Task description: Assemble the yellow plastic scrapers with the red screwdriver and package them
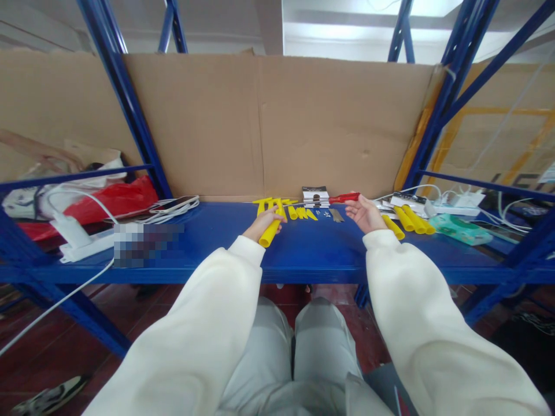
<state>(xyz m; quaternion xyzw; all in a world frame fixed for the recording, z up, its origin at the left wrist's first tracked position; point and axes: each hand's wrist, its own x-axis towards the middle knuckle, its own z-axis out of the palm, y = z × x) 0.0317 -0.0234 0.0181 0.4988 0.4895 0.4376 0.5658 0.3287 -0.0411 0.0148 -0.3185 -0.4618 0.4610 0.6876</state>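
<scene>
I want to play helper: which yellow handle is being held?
The yellow handle in the left hand, its round end facing the camera. No hand grips the other yellow handles.

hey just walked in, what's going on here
Someone in white sleeves is working with both hands at a blue shelf. The left hand grips a yellow handle, while the right hand has its fingers at the end of a red handle; how firmly it is held is hard to tell. Between the hands sits a stack of small boxes, and more yellow tubes lie to the right of the right hand.
</scene>
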